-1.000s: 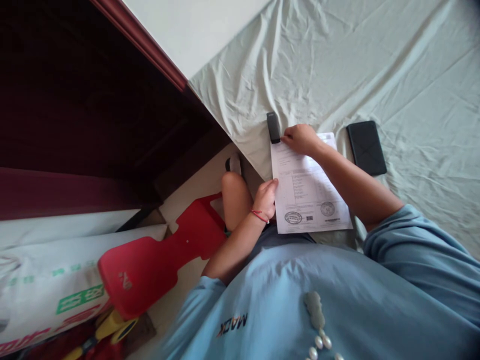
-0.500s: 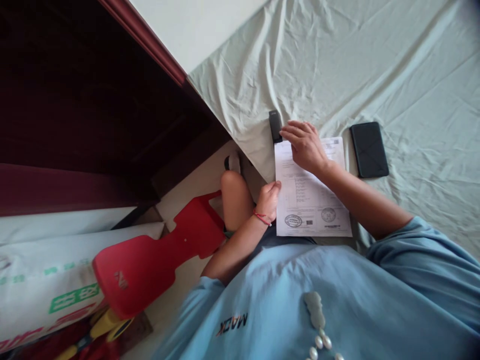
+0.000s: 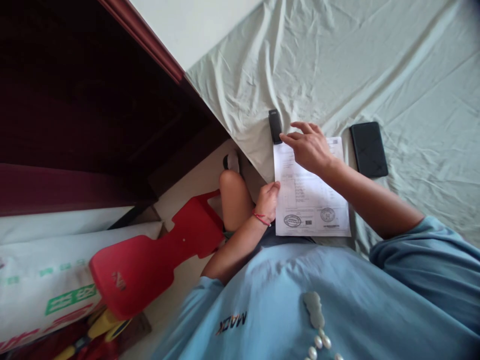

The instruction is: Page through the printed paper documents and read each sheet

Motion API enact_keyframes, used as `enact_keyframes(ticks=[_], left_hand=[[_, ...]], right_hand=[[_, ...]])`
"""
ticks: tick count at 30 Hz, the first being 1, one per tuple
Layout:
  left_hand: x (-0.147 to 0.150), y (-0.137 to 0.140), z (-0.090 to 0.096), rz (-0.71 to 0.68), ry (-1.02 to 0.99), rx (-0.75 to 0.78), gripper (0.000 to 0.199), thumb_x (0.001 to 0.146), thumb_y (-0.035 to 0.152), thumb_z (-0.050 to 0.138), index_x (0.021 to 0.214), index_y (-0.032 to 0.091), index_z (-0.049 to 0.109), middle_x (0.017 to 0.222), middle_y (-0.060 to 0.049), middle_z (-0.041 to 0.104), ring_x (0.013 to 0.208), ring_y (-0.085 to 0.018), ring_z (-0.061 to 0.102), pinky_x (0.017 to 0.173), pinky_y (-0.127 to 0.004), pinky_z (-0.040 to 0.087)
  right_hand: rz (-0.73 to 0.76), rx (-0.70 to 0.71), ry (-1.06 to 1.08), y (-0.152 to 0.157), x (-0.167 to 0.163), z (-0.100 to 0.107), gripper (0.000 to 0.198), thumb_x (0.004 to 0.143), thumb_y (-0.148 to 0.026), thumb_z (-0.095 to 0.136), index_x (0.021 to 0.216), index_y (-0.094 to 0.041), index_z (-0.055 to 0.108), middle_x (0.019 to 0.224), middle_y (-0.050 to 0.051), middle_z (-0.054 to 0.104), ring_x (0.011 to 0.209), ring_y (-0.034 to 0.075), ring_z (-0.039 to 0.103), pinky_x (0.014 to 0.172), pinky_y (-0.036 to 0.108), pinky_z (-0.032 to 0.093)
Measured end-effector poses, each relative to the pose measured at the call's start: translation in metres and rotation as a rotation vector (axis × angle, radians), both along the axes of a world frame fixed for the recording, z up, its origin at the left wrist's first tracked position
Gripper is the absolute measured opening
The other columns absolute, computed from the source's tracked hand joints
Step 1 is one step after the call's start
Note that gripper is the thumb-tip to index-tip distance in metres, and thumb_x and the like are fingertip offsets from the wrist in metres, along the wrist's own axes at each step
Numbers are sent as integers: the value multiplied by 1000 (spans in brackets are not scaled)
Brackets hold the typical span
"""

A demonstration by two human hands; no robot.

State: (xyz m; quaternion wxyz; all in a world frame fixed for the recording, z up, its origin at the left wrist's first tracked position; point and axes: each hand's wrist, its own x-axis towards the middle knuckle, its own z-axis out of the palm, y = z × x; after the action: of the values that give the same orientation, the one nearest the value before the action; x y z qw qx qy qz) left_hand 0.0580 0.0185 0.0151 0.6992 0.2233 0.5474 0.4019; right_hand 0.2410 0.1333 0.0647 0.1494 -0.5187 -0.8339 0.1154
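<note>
A printed paper sheet (image 3: 313, 200) with two round stamps near its lower edge lies on the pale cloth and over my lap. My left hand (image 3: 267, 201) pinches its left edge between thumb and fingers. What looks like a small black stapler (image 3: 275, 126) lies at the sheet's top left corner. Over the upper part of the paper is my right hand (image 3: 309, 146), its fingers spread. One fingertip reaches the lower end of the stapler; whether it presses on it I cannot tell. Nothing is held in that hand.
A dark phone-like case (image 3: 369, 149) lies right of the paper on the wrinkled bed sheet (image 3: 423, 100). Left of my leg stands a red plastic chair (image 3: 138, 272), beside a white printed sack (image 3: 33, 280). Dark wooden furniture (image 3: 75, 100) fills the upper left.
My right hand's fingers have spread apart and the hand has shifted slightly right. My left hand keeps its pinch on the sheet's edge. The stapler has barely moved.
</note>
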Motion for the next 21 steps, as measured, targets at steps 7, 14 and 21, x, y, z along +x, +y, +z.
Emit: enact_keyframes(ticks=[7,14,21], left_hand=[[1,-1,0,-13,-22,25,64,62,72,96,80,14,75,72,-6,75,79,-24,75,71,-33,54],[2,1,2,-17,46,79,68,58,78,93,73,16,71,65,-3,70,68,-19,67,64,-30,46],[-5,-13,3,-14,119,48,56,74,66,91,69,16,68,63,1,62,62,-13,54,60,-28,41]], right_hand=[[38,-65,-149,-3,-16,12,59,101,-2,39,155,-5,61,132,22,79,158,31,47,129,58,29],[33,-36,-113,1,-15,7,58,102,-5,36,151,-10,66,127,19,81,155,33,47,124,59,33],[-2,17,73,-8,7,33,41,106,-32,52,142,-34,71,140,8,76,147,39,48,117,64,39]])
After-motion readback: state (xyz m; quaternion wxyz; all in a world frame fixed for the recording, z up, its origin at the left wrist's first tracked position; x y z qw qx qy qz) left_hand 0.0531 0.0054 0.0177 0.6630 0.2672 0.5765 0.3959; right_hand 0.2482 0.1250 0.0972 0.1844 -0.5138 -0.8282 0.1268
